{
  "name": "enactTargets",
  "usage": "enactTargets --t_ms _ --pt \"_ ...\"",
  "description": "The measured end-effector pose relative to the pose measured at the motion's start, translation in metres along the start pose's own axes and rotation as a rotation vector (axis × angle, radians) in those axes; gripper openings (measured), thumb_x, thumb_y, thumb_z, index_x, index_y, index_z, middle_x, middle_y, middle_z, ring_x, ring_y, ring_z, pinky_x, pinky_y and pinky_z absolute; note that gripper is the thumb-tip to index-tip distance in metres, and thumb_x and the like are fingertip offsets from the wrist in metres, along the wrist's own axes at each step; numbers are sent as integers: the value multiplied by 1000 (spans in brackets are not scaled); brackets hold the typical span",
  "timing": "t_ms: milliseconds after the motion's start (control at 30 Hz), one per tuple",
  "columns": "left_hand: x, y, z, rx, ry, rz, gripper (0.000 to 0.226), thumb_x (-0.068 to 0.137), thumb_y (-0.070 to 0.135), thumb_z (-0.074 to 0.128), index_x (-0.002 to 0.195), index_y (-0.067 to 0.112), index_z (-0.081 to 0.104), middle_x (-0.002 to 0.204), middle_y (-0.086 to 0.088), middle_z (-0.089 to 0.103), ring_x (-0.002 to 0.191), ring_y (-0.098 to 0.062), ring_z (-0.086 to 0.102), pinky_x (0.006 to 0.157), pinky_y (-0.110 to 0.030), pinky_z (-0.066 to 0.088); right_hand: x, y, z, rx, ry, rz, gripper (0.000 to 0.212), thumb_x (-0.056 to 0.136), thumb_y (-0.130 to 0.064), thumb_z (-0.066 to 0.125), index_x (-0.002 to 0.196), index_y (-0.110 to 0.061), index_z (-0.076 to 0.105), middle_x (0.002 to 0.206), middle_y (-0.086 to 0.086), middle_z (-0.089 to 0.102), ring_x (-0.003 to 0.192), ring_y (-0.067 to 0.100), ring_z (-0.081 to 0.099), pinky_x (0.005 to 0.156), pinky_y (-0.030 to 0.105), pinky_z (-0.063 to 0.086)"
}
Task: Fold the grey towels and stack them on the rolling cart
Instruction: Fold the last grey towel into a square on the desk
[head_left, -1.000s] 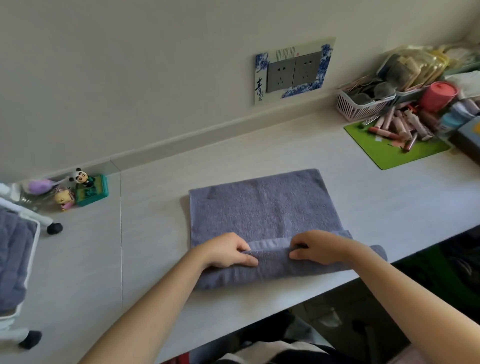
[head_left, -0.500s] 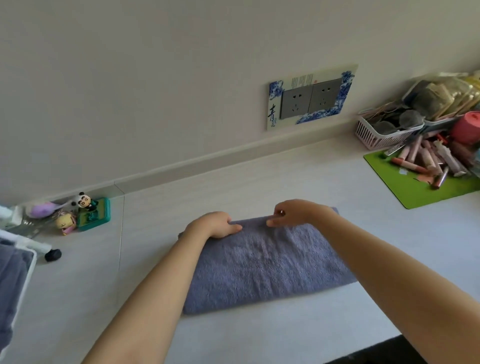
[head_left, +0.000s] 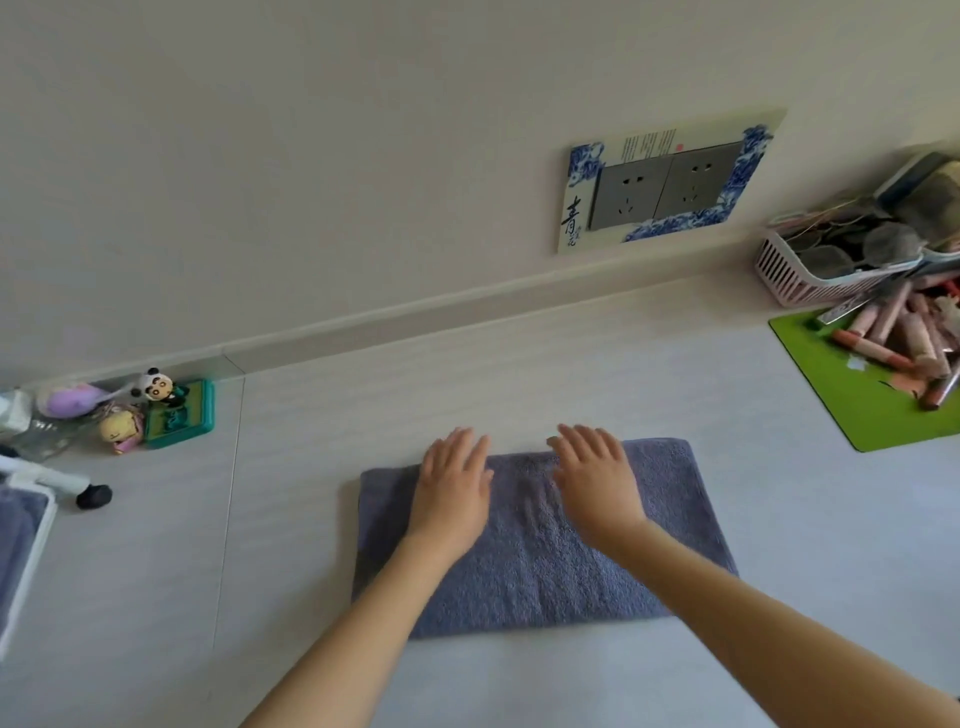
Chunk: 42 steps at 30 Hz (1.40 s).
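Folded grey towel (head_left: 545, 545) at lower centre of the surface (head_left: 675, 364), long axis left to right, with left hand (head_left: 453, 486) and right hand (head_left: 597, 483) flat, fingers straight, pressing its far half; rolling cart (head_left: 28, 551) at left edge, nearer left hand.

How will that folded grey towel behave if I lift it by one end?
The grey towel is soft terry, so it would likely sag and unfold. Both hands, left hand and right hand, lie flat on it; supporting it underneath seems safer.
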<state>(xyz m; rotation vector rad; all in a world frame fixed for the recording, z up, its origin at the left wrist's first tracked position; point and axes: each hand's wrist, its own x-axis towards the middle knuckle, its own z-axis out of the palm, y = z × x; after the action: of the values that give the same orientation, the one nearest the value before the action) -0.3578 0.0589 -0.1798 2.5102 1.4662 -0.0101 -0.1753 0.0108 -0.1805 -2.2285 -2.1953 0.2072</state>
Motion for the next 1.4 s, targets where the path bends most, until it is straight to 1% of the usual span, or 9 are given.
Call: enactTargets --t_ms 100,200,300,633,767,933,1100,1233,1400 --pt "-20 10 26 35 -57 52 56 91 44 35 140 19 44 149 -7 39 137 -29 37 110 -50 16 -28 -15 25 180 89 -74 46 95 -38 32 134 -22 52 142 5 47 130 28 45 113 41 22" --pt "-31 -8 35 46 -38 -53 60 91 48 33 146 23 33 153 -5 32 141 -26 28 112 -51 15 -38 0 36 179 19 39 52 94 -49 30 141 -29 42 149 1 38 139 24 32 116 41 12" --pt "-41 -29 35 44 8 -182 58 91 46 31 143 21 40 150 -8 37 139 -28 33 112 -53 16 -40 17 37 132 33 177 57 91 -53 29 143 -31 38 151 3 34 141 25 27 116 42 8" --pt "-64 -40 22 -100 53 -478 60 86 52 42 138 22 49 144 -21 41 127 -41 45 89 -56 44 -45 39 27 112 -52 407 74 80 -68 4 148 -40 13 159 11 3 145 34 -5 112 54 -9" --pt "-79 -39 10 -298 93 -726 76 83 47 63 146 18 32 137 -18 42 122 -37 42 95 -43 40 -54 9 17 259 5 292 74 82 -62 2 150 -34 13 159 10 0 145 23 -13 115 40 -13" --pt "-77 -40 -1 -531 69 -931 72 73 49 74 119 3 44 115 -18 61 106 -37 58 83 -39 47 -62 -67 17 862 45 160 52 99 -30 41 148 -24 23 158 -1 8 142 3 -1 110 13 -1" --pt "-74 -45 -22 -811 -56 -897 40 68 46 78 87 14 64 94 -8 71 87 -27 67 77 -36 53 -69 -95 11 1288 68 429 48 101 -24 38 148 -22 26 155 -9 22 141 2 17 108 12 10" --pt "-78 -28 -56 -1343 -120 -718 34 79 23 75 105 6 62 101 -11 71 85 -22 69 73 -34 56 -69 -86 10 1403 60 515 45 102 -26 36 147 -25 31 150 -12 32 139 5 25 106 14 15" --pt "-65 27 -97 -1026 17 -514 41 81 29 72 108 15 45 103 2 58 93 -18 58 77 -29 43 -65 -73 9 1659 -50 576 50 99 -48 32 144 -26 37 147 -10 37 138 9 30 116 28 17"
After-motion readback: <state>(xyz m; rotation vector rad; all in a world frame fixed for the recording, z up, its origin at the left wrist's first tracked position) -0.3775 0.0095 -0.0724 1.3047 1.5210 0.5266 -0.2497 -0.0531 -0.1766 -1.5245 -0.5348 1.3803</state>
